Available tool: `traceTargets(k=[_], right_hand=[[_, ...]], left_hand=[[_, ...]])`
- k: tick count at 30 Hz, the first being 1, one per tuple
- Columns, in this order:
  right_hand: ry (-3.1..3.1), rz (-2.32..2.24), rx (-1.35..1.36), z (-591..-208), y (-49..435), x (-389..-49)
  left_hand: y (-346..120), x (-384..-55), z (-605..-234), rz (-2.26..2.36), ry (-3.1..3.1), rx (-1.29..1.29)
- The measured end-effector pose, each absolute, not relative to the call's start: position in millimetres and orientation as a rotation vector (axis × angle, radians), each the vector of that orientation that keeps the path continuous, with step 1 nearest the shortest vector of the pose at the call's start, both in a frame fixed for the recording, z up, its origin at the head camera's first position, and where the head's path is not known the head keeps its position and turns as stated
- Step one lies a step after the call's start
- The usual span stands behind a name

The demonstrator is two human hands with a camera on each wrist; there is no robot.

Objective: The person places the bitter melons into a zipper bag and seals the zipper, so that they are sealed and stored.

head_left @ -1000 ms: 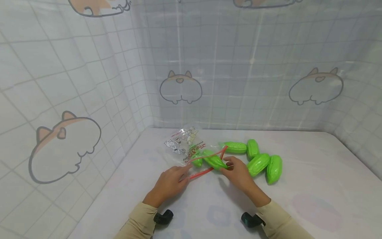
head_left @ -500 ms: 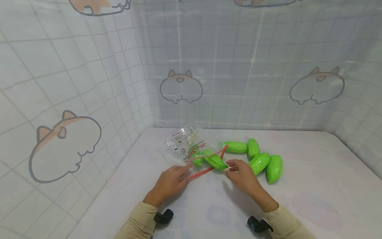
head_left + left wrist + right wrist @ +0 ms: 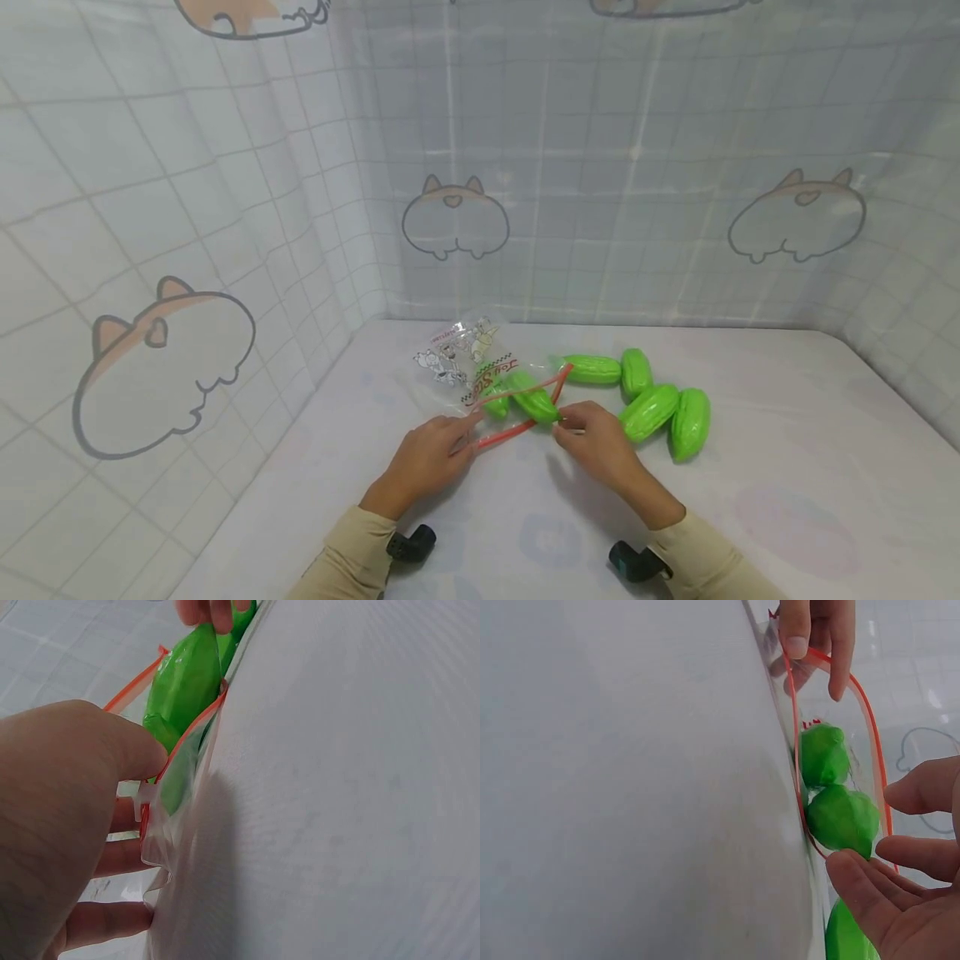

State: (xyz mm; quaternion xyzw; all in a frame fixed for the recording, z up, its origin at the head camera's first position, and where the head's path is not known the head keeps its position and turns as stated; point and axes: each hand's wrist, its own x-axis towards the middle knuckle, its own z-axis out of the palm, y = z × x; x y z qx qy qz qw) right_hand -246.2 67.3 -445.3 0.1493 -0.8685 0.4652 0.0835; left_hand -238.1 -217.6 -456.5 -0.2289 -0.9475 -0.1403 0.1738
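A clear zip bag (image 3: 474, 343) with printed figures lies on the table, its red-edged mouth facing me. My left hand (image 3: 431, 458) pinches the mouth's left corner between thumb and fingers, as the left wrist view shows at the red zip edge (image 3: 199, 720). Just inside the mouth are two shiny ribbed green gourds, one at left (image 3: 495, 406) and one at right (image 3: 534, 400). The fingertips of my right hand (image 3: 596, 446) touch the near pointed end of the right gourd (image 3: 844, 817), fingers spread and only slightly bent.
Several more green gourds lie right of the bag: one at its back edge (image 3: 592, 370), one upright-lying (image 3: 635, 372), and others nearer my right hand, among them the rightmost (image 3: 690, 425). A tiled-pattern curtain (image 3: 600, 208) stands behind the white table (image 3: 810, 417).
My right hand let go of the right gourd, drew back to the right, then returned to its tip. The gourd has shifted a little farther into the bag. My left hand has stayed still.
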Motion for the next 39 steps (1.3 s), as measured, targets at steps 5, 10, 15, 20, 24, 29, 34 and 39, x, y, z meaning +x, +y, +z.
traceTargets(k=[5,10,15,20,24,29,34,39], right_hand=[[-2.615,1.384,0.428,-444.9,64.4,-249.8],[-2.632,1.42,0.416,-443.9,62.4,-252.9],[-2.619,1.488,0.421,-443.9,58.3,-255.9],[-2.609,1.53,0.416,-445.3,53.9,-259.0],[-2.593,1.581,0.43,-447.2,51.3,-261.3],[-2.578,1.665,0.472,-449.1,49.3,-261.3],[-2.577,1.73,0.501,-450.0,48.8,-259.0],[-2.604,1.67,0.468,-449.5,51.4,-254.9]], left_hand=[[-216.4,-237.7,-453.9,-0.415,-2.696,-0.65],[-215.1,-236.7,-451.5,-0.399,-2.701,-0.645],[-215.6,-237.0,-452.0,-0.38,-2.702,-0.639],[-216.5,-236.6,-452.8,-0.387,-2.718,-0.628],[-216.8,-236.6,-453.6,-0.388,-2.71,-0.632],[-216.5,-236.3,-453.5,-0.403,-2.694,-0.64],[-216.2,-236.0,-454.0,-0.399,-2.69,-0.64],[-216.9,-236.7,-455.5,-0.383,-2.682,-0.639]])
